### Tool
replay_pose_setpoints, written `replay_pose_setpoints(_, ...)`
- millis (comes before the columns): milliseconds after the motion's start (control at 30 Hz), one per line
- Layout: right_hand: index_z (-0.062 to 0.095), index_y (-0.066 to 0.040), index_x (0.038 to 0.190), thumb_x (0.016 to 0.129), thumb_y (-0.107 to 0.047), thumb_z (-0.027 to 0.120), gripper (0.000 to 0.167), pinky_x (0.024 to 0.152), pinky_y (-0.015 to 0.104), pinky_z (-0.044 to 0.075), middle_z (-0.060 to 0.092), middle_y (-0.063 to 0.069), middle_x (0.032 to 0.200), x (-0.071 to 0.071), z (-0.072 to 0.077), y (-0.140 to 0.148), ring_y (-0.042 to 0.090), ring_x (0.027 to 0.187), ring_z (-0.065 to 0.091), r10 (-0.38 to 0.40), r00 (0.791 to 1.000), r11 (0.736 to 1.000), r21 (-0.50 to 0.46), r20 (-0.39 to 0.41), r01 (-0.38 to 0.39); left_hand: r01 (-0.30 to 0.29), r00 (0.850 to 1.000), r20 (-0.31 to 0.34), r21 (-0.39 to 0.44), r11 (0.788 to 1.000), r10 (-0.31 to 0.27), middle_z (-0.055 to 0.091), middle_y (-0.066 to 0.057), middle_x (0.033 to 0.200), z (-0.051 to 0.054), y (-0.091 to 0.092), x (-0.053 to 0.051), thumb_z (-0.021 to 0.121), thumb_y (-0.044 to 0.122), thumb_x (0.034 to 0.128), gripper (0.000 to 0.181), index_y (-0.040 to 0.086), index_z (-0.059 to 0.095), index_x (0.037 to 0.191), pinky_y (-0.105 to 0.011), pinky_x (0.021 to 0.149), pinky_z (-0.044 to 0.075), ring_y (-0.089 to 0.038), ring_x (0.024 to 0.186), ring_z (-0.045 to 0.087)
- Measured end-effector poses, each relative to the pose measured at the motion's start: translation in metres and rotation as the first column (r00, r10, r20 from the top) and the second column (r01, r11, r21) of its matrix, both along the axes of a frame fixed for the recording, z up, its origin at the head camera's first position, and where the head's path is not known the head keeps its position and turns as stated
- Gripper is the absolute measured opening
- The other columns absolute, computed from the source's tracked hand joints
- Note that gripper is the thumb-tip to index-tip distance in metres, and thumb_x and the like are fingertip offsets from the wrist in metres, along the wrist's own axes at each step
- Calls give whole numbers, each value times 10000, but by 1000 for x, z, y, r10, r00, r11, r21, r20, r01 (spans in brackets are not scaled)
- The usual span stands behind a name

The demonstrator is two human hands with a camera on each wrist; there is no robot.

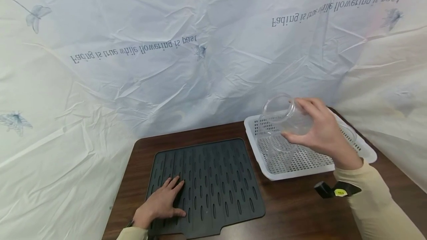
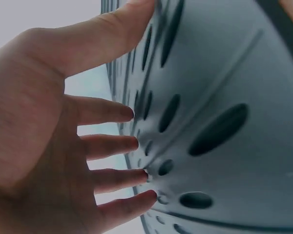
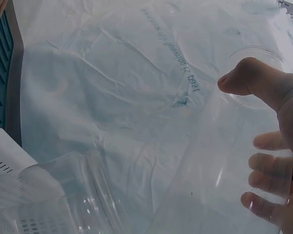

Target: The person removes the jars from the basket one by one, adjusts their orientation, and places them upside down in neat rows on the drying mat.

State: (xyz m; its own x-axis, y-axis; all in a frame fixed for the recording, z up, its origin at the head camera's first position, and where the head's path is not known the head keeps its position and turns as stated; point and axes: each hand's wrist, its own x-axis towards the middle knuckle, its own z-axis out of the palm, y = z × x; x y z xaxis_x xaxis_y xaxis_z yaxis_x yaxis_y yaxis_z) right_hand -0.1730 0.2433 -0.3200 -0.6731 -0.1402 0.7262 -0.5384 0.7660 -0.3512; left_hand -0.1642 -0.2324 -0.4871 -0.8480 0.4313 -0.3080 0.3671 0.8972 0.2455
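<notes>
My right hand (image 1: 318,130) grips a clear plastic cup (image 1: 297,119), tilted sideways above the white perforated basket (image 1: 273,176). In the right wrist view, the thumb and fingers of the hand (image 3: 278,136) curl round the clear cup (image 3: 210,161). More clear cups (image 1: 281,155) are in the basket, some partly hidden by the hand. My left hand (image 1: 161,201) rests with spread fingers on the left part of the dark grey slotted mat (image 1: 213,180). The left wrist view has the hand's (image 2: 63,131) fingertips touching the mat (image 2: 224,170).
Mat and basket lie on a dark brown wooden table (image 1: 297,210), the basket at the right rear. A pale printed sheet (image 1: 207,66) with lettering hangs behind the table and along both sides.
</notes>
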Motion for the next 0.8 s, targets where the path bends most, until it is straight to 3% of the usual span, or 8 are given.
replay_pose_setpoints(133,606,3,1223,467,-168,918,836,747,406,401,557,202,1105,0,3,-3,224,908,491,15,1000,1000,-1,-15,-15,12,999,-40,22,1000,-11,302,-187,1566,7,4,-3,743,638,734,1000,75,406,1489,-650,1019,379,-462,1419,290)
replay_pose_setpoints(267,606,1,1227,465,-172,921,842,761,397,401,552,207,1119,0,5,-6,223,914,489,35,999,999,3,-24,-35,34,992,-120,59,998,-26,354,-174,1538,15,7,-5,741,600,766,962,69,398,1490,-609,1004,420,-425,1379,376)
replay_pose_setpoints(433,603,5,1229,463,-195,907,847,752,416,426,555,220,1114,-2,10,-8,260,941,505,45,997,999,22,-63,-44,14,976,-219,122,992,14,399,-137,1513,26,14,-6,762,538,781,923,83,393,1494,-555,984,464,-370,1337,449)
replay_pose_setpoints(600,603,2,1233,465,-212,898,850,756,448,439,559,223,1116,-2,14,-12,300,986,512,59,995,998,27,-86,-57,17,952,-302,220,975,52,422,-121,1503,45,21,-8,754,530,796,891,118,390,1498,-519,984,479,-325,1318,488)
replay_pose_setpoints(800,596,-14,1245,481,-229,906,852,783,524,447,540,230,1142,-1,15,-17,356,1071,500,66,996,997,32,-67,-64,41,932,-355,314,948,77,409,-98,1512,71,32,-8,681,609,819,879,164,369,1510,-531,985,473,-316,1321,486)
